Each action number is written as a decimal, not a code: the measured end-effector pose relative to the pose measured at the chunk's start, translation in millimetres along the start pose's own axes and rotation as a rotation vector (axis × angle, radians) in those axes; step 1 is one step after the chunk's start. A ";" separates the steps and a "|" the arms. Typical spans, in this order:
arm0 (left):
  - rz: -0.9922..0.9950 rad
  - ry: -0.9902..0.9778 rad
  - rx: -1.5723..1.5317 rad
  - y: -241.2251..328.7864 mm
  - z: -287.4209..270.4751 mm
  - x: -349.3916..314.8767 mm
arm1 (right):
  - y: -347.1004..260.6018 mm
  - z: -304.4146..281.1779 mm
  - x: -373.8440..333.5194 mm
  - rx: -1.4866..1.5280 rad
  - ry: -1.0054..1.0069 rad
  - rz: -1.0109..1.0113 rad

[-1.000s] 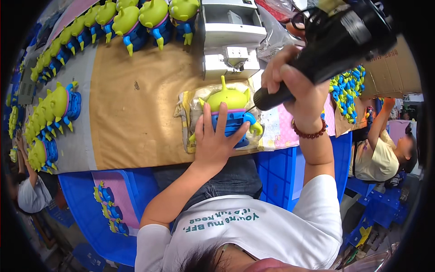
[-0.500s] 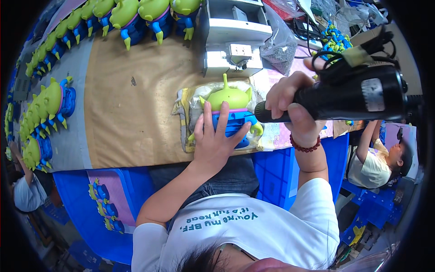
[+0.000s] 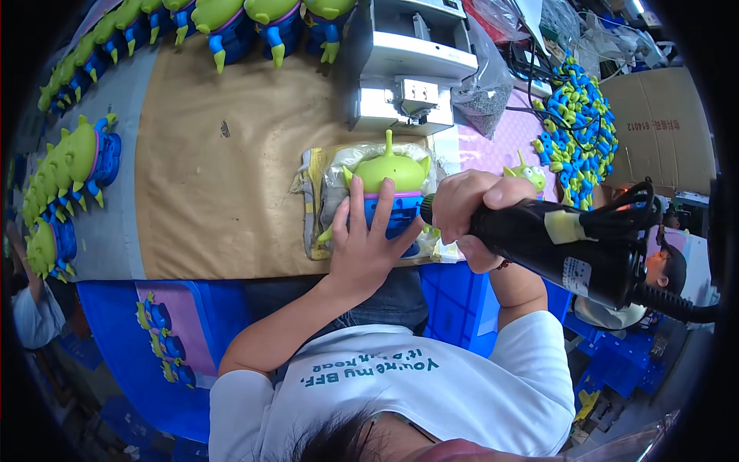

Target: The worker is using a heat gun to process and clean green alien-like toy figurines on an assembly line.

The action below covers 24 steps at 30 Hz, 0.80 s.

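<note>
A green-and-blue toy figure (image 3: 389, 169) lies on a plastic-covered pad (image 3: 316, 204), its antenna toward the far side. My left hand (image 3: 362, 242) rests on it with fingers spread, touching the green head and the blue body. In my right hand (image 3: 466, 212) is a black electric screwdriver (image 3: 543, 240), tilted nearly level. Its collar sits at the right side of the blue body; my fingers and the collar hide the tip. A cable bundle is strapped to the tool, and a thick cord leaves its back end.
A white-and-grey metal device (image 3: 416, 58) stands beyond the pad. Behind it is a bag of screws (image 3: 483, 108). Toy figures stand along the left (image 3: 81, 158) and far edge (image 3: 269, 23). At right are another figure (image 3: 527, 173), a pile of blue-green parts (image 3: 576, 142) and a cardboard box (image 3: 658, 123).
The screwdriver's back end has swung toward me, and my right hand has shifted left and nearer. A figure and the parts pile behind the tool now show. My left hand stays on the toy.
</note>
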<state>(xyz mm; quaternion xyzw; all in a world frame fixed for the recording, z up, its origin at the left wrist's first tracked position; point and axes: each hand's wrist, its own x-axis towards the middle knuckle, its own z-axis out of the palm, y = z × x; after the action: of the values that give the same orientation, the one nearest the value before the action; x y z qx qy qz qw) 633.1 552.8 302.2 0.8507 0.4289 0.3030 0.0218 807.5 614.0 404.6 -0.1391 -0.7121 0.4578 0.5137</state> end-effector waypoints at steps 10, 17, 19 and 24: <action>-0.007 -0.085 -0.099 1.1 -16.6 5.0 | -0.5 -8.0 -0.3 0.002 -0.071 0.003; 0.011 -0.164 -0.052 -8.7 -19.7 -2.5 | -24.5 -7.9 26.5 0.100 0.220 0.061; 0.004 -0.244 -0.099 -12.4 -32.4 -1.3 | -14.4 -21.9 47.8 -0.013 0.371 0.033; -0.075 -0.091 -0.204 -22.0 -28.5 -18.0 | 37.3 -20.4 83.1 -0.054 0.698 0.155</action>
<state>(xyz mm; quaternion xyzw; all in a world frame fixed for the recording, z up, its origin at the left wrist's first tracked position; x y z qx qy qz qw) 594.1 547.0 310.0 0.8405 0.4258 0.3049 0.1389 778.8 700.2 426.3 -0.3542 -0.4930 0.4012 0.6860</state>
